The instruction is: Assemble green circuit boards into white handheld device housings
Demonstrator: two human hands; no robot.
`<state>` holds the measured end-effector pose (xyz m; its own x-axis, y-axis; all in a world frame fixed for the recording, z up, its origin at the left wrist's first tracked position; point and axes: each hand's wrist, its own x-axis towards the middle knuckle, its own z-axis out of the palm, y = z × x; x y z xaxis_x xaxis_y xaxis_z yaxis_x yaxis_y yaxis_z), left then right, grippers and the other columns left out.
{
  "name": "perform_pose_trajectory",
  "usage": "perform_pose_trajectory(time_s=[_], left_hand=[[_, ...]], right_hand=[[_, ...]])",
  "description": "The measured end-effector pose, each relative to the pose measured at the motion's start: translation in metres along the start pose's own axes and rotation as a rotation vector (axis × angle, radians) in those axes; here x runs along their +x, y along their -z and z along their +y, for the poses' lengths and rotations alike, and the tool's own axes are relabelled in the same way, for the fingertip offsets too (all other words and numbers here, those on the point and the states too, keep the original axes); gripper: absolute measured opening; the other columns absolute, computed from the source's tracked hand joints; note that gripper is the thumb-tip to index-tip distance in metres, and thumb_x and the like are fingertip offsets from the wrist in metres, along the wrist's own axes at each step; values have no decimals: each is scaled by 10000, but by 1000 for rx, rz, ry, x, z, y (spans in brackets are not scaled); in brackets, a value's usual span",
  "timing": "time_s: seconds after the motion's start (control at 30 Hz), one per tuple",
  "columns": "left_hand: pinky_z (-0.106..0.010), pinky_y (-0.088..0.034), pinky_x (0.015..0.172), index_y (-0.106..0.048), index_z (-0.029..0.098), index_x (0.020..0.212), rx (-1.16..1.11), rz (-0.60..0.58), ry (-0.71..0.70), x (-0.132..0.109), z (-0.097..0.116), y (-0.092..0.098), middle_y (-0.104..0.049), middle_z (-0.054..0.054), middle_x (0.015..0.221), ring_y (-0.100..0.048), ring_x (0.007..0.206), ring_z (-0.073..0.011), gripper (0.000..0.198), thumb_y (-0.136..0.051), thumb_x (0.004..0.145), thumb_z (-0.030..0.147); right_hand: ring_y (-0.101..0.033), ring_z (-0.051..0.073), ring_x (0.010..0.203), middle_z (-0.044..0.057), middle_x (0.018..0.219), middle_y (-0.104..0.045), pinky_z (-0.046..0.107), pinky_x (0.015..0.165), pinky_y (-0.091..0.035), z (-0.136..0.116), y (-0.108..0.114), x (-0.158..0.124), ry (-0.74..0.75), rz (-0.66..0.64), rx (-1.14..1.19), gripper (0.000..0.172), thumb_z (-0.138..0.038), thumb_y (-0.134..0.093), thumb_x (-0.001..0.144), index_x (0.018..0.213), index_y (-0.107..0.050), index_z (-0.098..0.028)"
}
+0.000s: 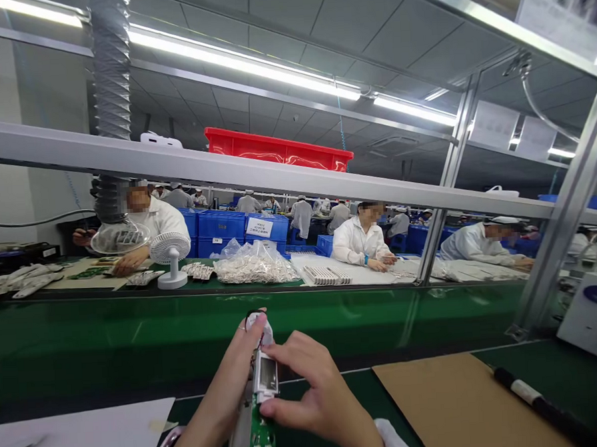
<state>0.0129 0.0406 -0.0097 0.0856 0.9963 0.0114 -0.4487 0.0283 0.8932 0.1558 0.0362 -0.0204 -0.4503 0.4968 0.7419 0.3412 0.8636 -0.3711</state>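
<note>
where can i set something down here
Bare green mat shows behind the cardboard sheet, beside the marker, and narrowly between the right hand and the cardboard. It's crowded around the left hand, circuit board and white cloth.

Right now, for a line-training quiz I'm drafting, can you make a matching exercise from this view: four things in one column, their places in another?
Things:
1. red plastic crate
2. white desk fan
3. brown cardboard sheet
4. green circuit board

Places:
A. on the near bench, at the right
B. under the right hand
C. on top of the overhead shelf
D. on the far bench

Pairs: 1-C, 2-D, 3-A, 4-B
</note>
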Motion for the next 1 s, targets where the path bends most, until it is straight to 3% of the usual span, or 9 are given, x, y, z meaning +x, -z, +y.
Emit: perform_pose_trajectory(time_s=[0.17, 0.37, 0.53, 0.63, 0.83, 1.0], left_hand=[[-253, -436, 613, -349, 277, 1360, 20, -52, -29, -8, 10, 0, -567, 30, 692, -531, 629, -146, 540, -534, 855, 312], [-253, -433, 657, -155, 378, 1436, 198, -163, 1, -13, 23, 5, -588, 15, 829, -545, 651, -142, 703, -541, 850, 414], [-258, -433, 656, -266, 359, 1356, 182, -201, -39, -13, 24, 4, -547, 15, 856, -555, 663, -145, 540, -498, 868, 344], [-261, -433, 621, -332, 337, 1283, 180, -152, -51, -12, 23, 2, -522, 28, 800, -555, 622, -148, 446, -475, 861, 310], [-276, -450, 657, -402, 312, 1210, 164, -68, -35, -10, 24, -1, -575, 2, 934, -606, 686, -166, 409, -511, 816, 292], [-249, -425, 653, -387, 334, 1234, 130, -113, -63, -9, 21, 2, -574, 13, 968, -563, 676, -130, 413, -500, 840, 281]], right_hand=[[-508, 175, 704, 57, 822, -641, 299, 644, -406, -5, 1, 1, 34, 13, 3, 496, -489, -705, 747, 1140, -617, -199], [-473, 165, 672, 32, 718, -588, 289, 613, -384, 0, -1, 1, -77, 46, 249, 466, -579, -642, 757, 1041, -686, -211], [-448, 164, 671, 16, 689, -532, 280, 606, -361, 5, -4, 0, -158, 58, 407, 454, -569, -649, 755, 1047, -692, -224], [-450, 165, 672, 14, 689, -516, 286, 621, -365, 6, -7, 0, -179, 69, 438, 453, -568, -634, 769, 1066, -686, -230], [-460, 179, 717, 31, 779, -548, 295, 628, -373, 6, -12, -1, -89, 164, 242, 443, -564, -575, 822, 1141, -622, -259], [-500, 203, 793, 55, 912, -597, 326, 689, -424, 6, -16, -1, 29, 178, 22, 483, -511, -580, 844, 1261, -509, -277]])
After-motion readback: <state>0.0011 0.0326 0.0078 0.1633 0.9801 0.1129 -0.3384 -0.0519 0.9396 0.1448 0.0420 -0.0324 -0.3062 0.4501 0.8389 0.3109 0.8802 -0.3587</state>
